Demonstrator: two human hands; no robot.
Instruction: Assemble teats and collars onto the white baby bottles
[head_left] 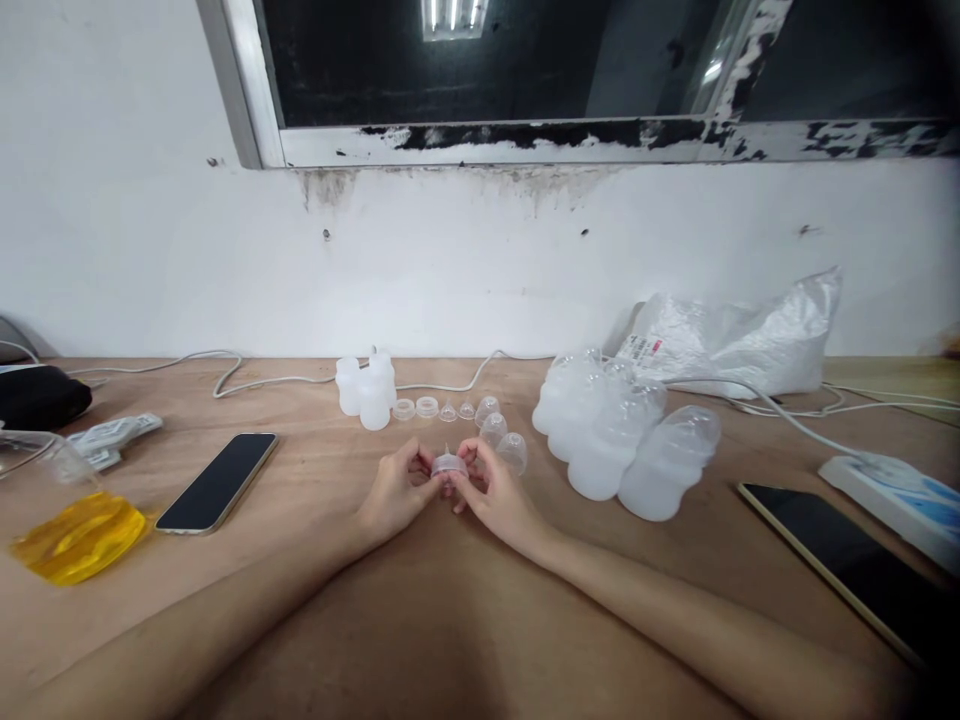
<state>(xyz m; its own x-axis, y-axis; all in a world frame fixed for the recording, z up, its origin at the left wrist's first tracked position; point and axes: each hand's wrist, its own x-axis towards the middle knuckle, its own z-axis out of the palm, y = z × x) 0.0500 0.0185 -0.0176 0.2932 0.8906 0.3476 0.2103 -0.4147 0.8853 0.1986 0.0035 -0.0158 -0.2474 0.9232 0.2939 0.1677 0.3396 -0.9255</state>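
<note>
My left hand [397, 492] and my right hand [501, 497] meet over the table, fingers closed round opposite sides of a bottle collar ring [450, 464]. A clear teat tip stands up from the middle of the ring. Just beyond my hands lie loose collar rings [427, 406] and two clear teats [448, 411]. Three transparent dome caps [513, 452] run in a line towards my right hand. Farther left stand several frosted bottle bodies [374, 402] without tops. On the right is a group of capped baby bottles [600, 455].
To the left lie a phone [218, 483], a bag of yellow liquid [81, 538] and a black pouch [43, 398]. On the right are a dark-screened device [832, 560], a white box-like item [896, 500] and a plastic bag [750, 335]. A white cable [480, 375] runs along the wall.
</note>
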